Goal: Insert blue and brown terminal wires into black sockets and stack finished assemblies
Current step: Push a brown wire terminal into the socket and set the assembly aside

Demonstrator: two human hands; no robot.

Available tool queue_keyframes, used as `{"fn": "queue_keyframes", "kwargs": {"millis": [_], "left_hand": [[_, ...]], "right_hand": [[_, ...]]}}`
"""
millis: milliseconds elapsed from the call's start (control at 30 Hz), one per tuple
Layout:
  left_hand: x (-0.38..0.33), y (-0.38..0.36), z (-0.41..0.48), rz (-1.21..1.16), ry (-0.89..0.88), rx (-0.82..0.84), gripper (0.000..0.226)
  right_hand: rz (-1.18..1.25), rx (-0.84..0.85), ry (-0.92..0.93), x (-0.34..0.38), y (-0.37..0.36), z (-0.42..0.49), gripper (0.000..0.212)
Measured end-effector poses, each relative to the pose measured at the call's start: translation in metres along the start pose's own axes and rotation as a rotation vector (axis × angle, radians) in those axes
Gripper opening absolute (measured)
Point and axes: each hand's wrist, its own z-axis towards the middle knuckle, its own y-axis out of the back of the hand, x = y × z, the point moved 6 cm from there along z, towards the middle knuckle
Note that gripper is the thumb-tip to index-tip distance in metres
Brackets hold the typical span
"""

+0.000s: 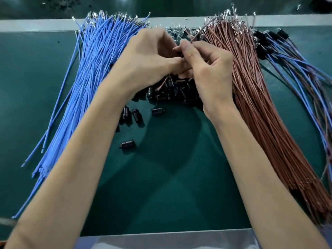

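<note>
My left hand (149, 56) and my right hand (203, 69) meet above the pile of black sockets (172, 90). Between the fingertips of both hands a small black socket (181, 54) is barely visible. My right hand pinches a brown wire (196, 34) whose far end arches up toward the brown bundle. A short stretch of brown wire (162, 83) hangs below my left palm. The blue wire bundle (89, 72) fans out on the left, the brown wire bundle (255, 97) on the right. Finished assemblies (280, 51) with black sockets lie at the far right.
A green mat (170, 168) covers the bench. Loose black sockets (128, 144) lie scattered near the centre. A pale strip (36, 25) runs along the far edge of the mat, a grey edge (161, 239) along the near one.
</note>
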Motion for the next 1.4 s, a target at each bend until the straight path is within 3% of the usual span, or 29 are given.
{"fn": "queue_keyframes", "kwargs": {"millis": [167,267,367,467,567,1000,1267,1400], "left_hand": [[0.002,-0.007,-0.021,-0.001,-0.071,-0.171,0.054],[0.012,0.015,-0.056,0.242,-0.157,-0.321,0.055],[0.039,0.035,-0.090,0.526,-0.077,-0.403,0.061],[0.067,0.041,-0.107,0.614,0.113,-0.395,0.075],[0.075,0.043,-0.109,0.620,0.183,-0.380,0.080],[0.082,0.038,-0.100,0.871,0.069,-0.167,0.071],[0.086,0.055,-0.090,0.808,-0.017,-0.072,0.075],[0.068,0.052,-0.085,0.676,-0.012,-0.156,0.075]], "right_hand": [[-0.142,-0.063,0.043,-0.001,0.003,0.000,0.007],[-0.130,-0.018,0.030,-0.001,-0.002,-0.001,0.007],[-0.131,0.006,0.005,-0.003,-0.002,-0.002,0.005],[-0.159,0.015,0.004,-0.001,-0.003,-0.003,0.006],[-0.181,0.021,0.006,-0.001,-0.006,-0.004,0.006],[-0.201,0.024,0.004,-0.002,-0.006,-0.005,0.006],[-0.205,0.024,0.010,0.000,-0.006,-0.004,0.006],[-0.193,0.032,0.005,0.000,-0.006,-0.005,0.006]]}}
